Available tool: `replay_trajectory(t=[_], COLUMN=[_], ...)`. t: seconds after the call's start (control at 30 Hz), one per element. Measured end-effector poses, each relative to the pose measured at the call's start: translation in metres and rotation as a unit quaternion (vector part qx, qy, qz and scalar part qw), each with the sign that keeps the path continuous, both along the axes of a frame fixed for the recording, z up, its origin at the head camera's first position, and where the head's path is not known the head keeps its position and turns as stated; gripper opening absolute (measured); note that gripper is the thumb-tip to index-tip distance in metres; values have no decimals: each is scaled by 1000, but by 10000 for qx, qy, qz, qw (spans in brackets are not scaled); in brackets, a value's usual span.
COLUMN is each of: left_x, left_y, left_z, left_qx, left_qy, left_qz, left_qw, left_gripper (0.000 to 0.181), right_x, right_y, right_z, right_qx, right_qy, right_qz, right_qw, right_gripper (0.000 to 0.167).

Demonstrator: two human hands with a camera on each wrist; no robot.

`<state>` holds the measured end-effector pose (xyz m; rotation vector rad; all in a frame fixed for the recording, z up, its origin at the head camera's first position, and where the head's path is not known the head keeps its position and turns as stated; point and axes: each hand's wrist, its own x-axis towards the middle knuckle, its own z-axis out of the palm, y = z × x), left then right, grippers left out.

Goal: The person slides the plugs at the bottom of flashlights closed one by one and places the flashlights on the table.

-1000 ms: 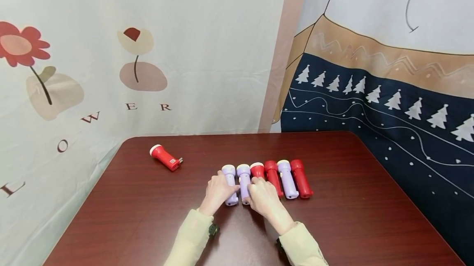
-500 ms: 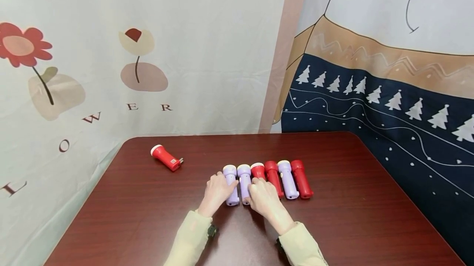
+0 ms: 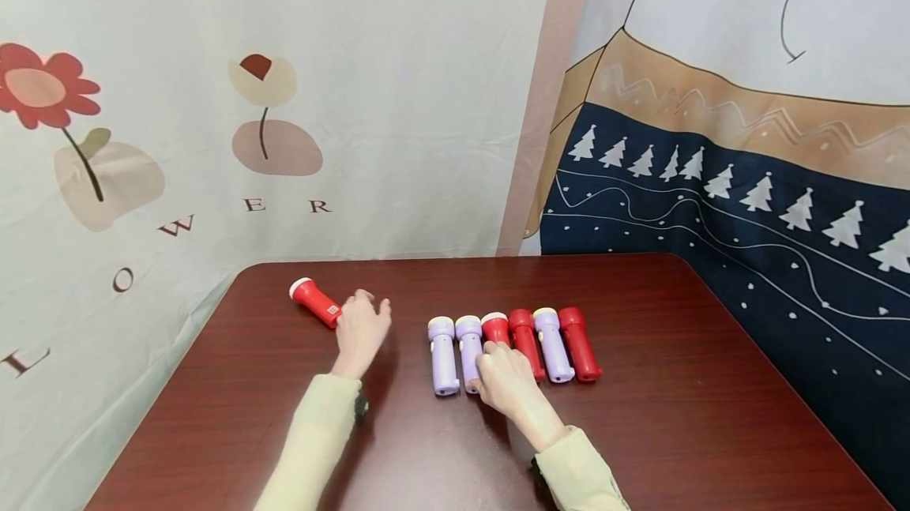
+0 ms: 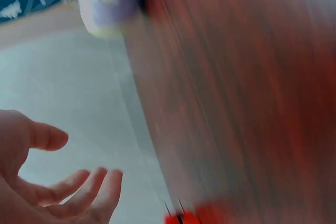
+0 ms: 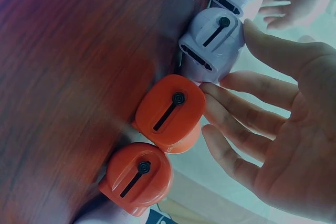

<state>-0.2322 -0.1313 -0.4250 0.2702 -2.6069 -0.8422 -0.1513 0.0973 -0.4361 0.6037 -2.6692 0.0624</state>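
Note:
A row of lilac and red flashlights lies side by side on the table. At its left end is a lilac flashlight (image 3: 444, 357), with nothing holding it. My right hand (image 3: 508, 377) pinches the second lilac flashlight (image 5: 210, 43), thumb on one side and fingers on the other. Those fingers also lie against the neighbouring red flashlight (image 5: 173, 111) and partly cover it in the head view. A separate red flashlight (image 3: 313, 301) with a white head lies at the far left. Beside its plug end hovers my left hand (image 3: 362, 329), fingers spread and holding nothing.
To the right in the row lie a dark red flashlight (image 3: 524, 341), a lilac flashlight (image 3: 553, 347) and another dark red one (image 3: 579, 345). The brown table (image 3: 675, 448) reaches a patterned curtain (image 3: 398, 100) behind.
My left hand has let go of the leftmost lilac flashlight and moved left and away from me, to the separate red flashlight. My right hand stays where it was.

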Motion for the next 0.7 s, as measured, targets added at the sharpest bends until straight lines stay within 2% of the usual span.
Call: replay_trajectory(t=[0.07,0.17,0.3,0.53,0.6,0.7], left_x=[-8,-18,-30,-43,-45,-49], left_y=[-14,-34,-57,-85,-89,-92], left_z=[1,2,4,0,-2,-5], left_qx=[26,29,63,178,217,267], left_qy=[125,40,-355,-1585,-1782,-1882], left_qz=[303,720,1078,1181,1180,1179], left_qw=[9995,9974,9935,9801,9767,9747], left_gripper=[31,38,57,77,79,80], right_x=[0,-2,-2,-2,-2,-2], right_y=[0,0,0,0,0,0], right_z=[0,0,0,-2,-2,-2], right_qx=[4,27,58,85,112,145], right_qy=[2,-12,-7,-28,-16,-7], right_qz=[-5,-19,-34,-29,-41,-62], right_qw=[10000,10000,10000,10000,9999,9999], right_gripper=[28,28,27,27,27,27])
